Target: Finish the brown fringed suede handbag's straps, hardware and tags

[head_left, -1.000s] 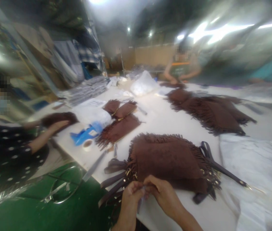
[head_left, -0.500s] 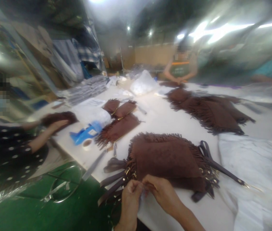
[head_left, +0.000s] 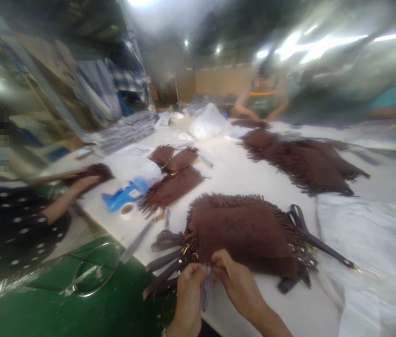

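Note:
At the front edge of the table, my left hand [head_left: 189,290] and my right hand [head_left: 234,278] are close together with fingers pinched. Between them hangs a narrow piece of clear plastic [head_left: 207,285], with a dark line in it; I cannot make out exactly what it is. Just beyond my fingers lies a stack of brown fringed bags [head_left: 243,229], their dark straps [head_left: 164,262] and gold-coloured clasps sticking out at both sides. One strap [head_left: 331,252] stretches right and ends in a metal hook.
Left of the stack are a knife [head_left: 138,241], a tape roll [head_left: 126,210], a blue plastic wrapper [head_left: 124,194] and more fringed bags [head_left: 175,185]. Another brown pile [head_left: 303,164] lies back right, white sheets [head_left: 369,238] at right. Co-workers handle brown pieces at left and far side.
My hands have drawn slightly apart, the right one moving right, and the clear plastic shows more between them. The far co-worker's hands have moved apart.

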`<state>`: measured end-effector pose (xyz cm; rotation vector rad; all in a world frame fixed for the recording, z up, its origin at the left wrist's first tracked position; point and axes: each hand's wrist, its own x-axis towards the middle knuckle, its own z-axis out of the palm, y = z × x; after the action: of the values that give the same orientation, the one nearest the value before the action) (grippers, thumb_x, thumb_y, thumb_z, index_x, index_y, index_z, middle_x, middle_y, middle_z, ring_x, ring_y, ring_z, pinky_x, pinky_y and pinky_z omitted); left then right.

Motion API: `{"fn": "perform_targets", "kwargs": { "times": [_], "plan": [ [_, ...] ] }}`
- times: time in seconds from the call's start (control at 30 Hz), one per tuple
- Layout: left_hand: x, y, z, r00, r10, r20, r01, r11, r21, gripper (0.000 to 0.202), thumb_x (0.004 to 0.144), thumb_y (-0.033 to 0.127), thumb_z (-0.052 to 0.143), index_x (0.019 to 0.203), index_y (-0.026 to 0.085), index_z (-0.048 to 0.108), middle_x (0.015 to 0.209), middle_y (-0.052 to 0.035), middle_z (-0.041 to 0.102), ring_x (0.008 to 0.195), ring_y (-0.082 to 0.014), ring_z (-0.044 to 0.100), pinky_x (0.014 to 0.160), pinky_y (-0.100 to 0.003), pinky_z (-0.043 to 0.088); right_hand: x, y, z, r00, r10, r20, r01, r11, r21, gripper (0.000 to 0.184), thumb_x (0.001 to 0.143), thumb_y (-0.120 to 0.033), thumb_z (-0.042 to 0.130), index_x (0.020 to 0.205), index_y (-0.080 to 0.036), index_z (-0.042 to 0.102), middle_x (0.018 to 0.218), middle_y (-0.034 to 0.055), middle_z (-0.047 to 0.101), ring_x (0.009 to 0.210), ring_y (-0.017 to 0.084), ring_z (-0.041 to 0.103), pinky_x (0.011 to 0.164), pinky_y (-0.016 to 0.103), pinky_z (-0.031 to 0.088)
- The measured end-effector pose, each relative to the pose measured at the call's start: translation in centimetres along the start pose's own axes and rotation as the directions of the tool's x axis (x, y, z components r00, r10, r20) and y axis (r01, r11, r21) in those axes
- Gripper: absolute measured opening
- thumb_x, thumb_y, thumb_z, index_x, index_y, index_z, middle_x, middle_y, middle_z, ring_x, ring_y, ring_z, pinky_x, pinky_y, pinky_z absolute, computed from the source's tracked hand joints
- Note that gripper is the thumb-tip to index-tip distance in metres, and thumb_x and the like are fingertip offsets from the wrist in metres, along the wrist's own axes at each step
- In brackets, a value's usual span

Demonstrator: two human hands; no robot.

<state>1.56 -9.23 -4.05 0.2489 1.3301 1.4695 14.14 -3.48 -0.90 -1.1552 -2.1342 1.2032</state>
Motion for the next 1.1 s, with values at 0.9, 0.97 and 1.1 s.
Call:
{"fn": "perform_targets", "kwargs": {
  "times": [0.9, 0.97, 1.1],
  "plan": [
    [1.1, 0.6, -1.5, 0.965, -0.254, 0.064, 0.256, 0.967, -0.021, 0.022, 0.057, 0.020, 0.077, 0.068, 0.015, 0.059, 0.059, -0.0019, 0.064, 0.053, -0.0166, 0.060, 0.055, -0.026, 0.042, -0.8, 2.3, 5.3, 0.928, 0.171, -0.331, -0.093, 0.967, 0.238, 0.004, 0.084, -0.028, 0.048, 0.086, -0.024, 0.048, 0.080, 0.0001, 0.064, 0.077, 0.019, 0.065, 0.070, 0.027, 0.047],
    [1.2, 0.7, -1.6, 0.958, -0.279, 0.071, 0.281, 0.960, -0.007, 0.023, 0.058, 0.020, 0.076, 0.070, 0.016, 0.057, 0.059, -0.0013, 0.063, 0.052, -0.0172, 0.060, 0.055, -0.027, 0.042, -0.8, 2.3, 5.6, 0.917, 0.206, -0.341, -0.099, 0.947, 0.305, 0.007, 0.082, -0.030, 0.050, 0.082, -0.024, 0.048, 0.076, -0.0001, 0.063, 0.074, 0.019, 0.064, 0.067, 0.027, 0.049],
    [1.2, 0.8, -1.7, 0.958, -0.277, 0.076, 0.275, 0.961, 0.033, 0.024, 0.057, 0.020, 0.076, 0.071, 0.016, 0.057, 0.057, -0.0007, 0.063, 0.051, -0.0179, 0.060, 0.053, -0.027, 0.042, -1.0, 2.3, 6.4, 0.891, 0.345, -0.295, -0.201, 0.883, 0.425, 0.014, 0.083, -0.037, 0.049, 0.081, -0.024, 0.050, 0.068, -0.0006, 0.063, 0.061, 0.019, 0.062, 0.051, 0.025, 0.045]
  ]
}}
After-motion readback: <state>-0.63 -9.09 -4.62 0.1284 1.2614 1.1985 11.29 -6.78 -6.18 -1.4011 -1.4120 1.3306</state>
